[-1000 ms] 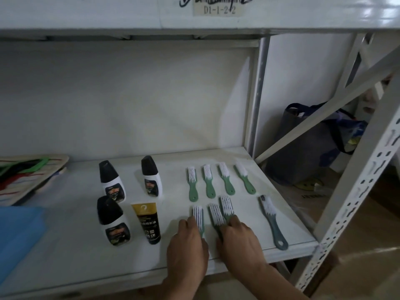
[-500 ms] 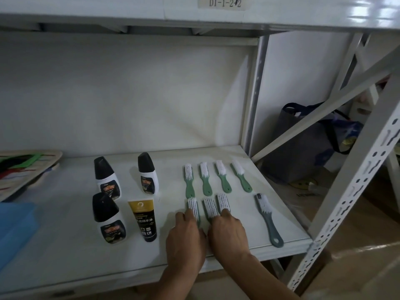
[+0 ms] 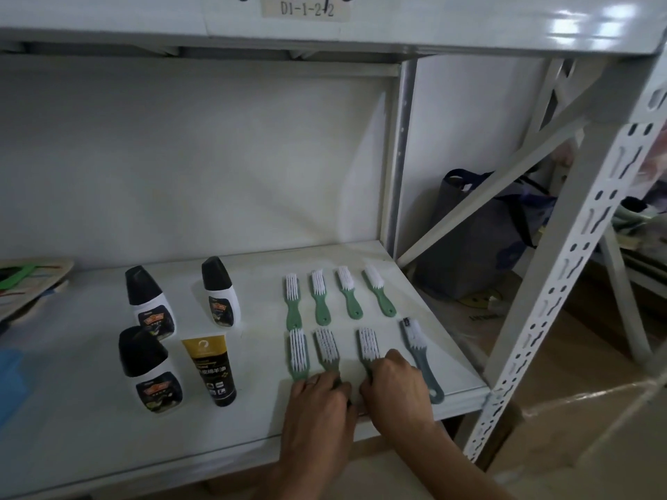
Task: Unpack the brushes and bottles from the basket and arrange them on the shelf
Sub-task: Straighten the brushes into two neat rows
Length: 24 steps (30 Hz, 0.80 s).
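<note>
On the white shelf (image 3: 252, 420) lie two rows of brushes with white bristles. The back row has several green brushes (image 3: 319, 299). In the front row lie a green brush (image 3: 298, 353), a grey-green brush (image 3: 327, 350), another brush (image 3: 368, 346) and a grey brush (image 3: 418, 351). My left hand (image 3: 317, 413) rests on the handles of the two left front brushes. My right hand (image 3: 397, 387) covers the third brush's handle. Three white bottles with black caps (image 3: 149, 303) (image 3: 220, 294) (image 3: 149, 373) and a black and gold tube (image 3: 211, 368) stand to the left.
A flat patterned board (image 3: 29, 283) and a blue thing (image 3: 11, 377) lie at the shelf's left. A white perforated upright (image 3: 563, 290) and a diagonal brace stand at the right. A dark bag (image 3: 480, 247) sits on the floor behind them.
The front brushes lay close together before; now the third brush sits further right, under my right hand, spaced apart from the second. Both hands have slid back to the handles.
</note>
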Motion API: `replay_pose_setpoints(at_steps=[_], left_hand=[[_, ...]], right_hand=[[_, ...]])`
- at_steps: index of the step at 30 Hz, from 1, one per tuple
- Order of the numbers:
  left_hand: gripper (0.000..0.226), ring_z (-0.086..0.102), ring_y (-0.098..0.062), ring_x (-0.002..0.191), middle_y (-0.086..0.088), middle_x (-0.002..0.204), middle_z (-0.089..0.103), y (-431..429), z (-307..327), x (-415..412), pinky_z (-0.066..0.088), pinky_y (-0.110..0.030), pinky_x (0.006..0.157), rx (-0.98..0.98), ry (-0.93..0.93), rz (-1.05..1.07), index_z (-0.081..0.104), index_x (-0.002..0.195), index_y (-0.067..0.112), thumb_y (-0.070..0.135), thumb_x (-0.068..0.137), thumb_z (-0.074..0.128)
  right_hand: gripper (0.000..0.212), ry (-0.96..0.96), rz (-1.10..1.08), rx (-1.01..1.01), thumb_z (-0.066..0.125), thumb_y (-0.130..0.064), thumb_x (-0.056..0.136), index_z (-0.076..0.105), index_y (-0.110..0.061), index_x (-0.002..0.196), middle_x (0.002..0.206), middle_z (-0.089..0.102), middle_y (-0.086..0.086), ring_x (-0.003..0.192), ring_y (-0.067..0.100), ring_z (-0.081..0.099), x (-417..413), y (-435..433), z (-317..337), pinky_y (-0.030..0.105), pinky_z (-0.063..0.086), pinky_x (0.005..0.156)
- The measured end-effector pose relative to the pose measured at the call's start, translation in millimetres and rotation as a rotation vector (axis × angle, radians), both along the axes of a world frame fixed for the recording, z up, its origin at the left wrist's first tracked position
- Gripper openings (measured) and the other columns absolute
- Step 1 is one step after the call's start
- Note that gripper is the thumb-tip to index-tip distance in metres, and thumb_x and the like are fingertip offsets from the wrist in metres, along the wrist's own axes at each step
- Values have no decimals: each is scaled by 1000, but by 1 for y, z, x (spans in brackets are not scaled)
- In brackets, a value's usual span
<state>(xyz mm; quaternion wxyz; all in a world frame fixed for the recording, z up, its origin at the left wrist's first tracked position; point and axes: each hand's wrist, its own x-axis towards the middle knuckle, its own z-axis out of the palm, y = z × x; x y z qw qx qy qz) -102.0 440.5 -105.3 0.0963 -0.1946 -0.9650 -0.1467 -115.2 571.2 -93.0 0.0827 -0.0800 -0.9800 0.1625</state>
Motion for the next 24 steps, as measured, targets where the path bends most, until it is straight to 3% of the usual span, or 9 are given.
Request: replay_pose_setpoints(at_steps=[11, 14, 17, 19, 21, 24], left_hand=[[27, 52, -13, 116, 10, 119, 59, 3, -4, -2, 41, -32, 98, 63, 12, -40, 64, 107, 25, 33, 93, 43], [29, 50, -13, 119, 10, 123, 57, 4, -7, -1, 40, -32, 101, 65, 8, -34, 63, 111, 26, 35, 93, 43], [31, 53, -13, 121, 10, 129, 58, 6, -6, 2, 45, -33, 103, 63, 23, -27, 66, 115, 28, 40, 88, 56], [31, 60, -11, 111, 13, 118, 64, 14, -6, 4, 51, -30, 95, 65, 82, -67, 71, 105, 30, 44, 78, 66], [32, 58, -9, 109, 15, 116, 62, 25, -7, 6, 50, -30, 95, 83, 96, -140, 69, 109, 31, 44, 80, 65], [33, 56, -12, 114, 11, 122, 60, 38, -10, 2, 47, -33, 101, 90, 106, -186, 67, 117, 26, 40, 87, 60]], right_hand=[[16, 31, 50, -27, 50, -10, 87, 65, -9, 85, 99, 58, 10, 81, 26, 65, -13, 7, -4, 30, 49, 69], [18, 82, 78, -33, 50, -17, 91, 67, -11, 88, 98, 59, 8, 82, 24, 64, -9, 10, -5, 31, 51, 70], [18, 218, 17, -45, 56, -30, 92, 67, -18, 99, 100, 60, 4, 90, 20, 61, 4, 31, -3, 32, 55, 76], [29, 189, -92, 5, 57, -34, 91, 62, -19, 115, 108, 57, 5, 99, 22, 54, 11, 49, -4, 37, 53, 84], [30, 94, -144, 28, 52, -31, 92, 60, -19, 119, 111, 54, 6, 103, 25, 50, 17, 62, -6, 38, 49, 91], [25, 79, -71, 29, 48, -16, 94, 68, -16, 109, 105, 55, 5, 98, 22, 51, 21, 66, -11, 31, 46, 90]])
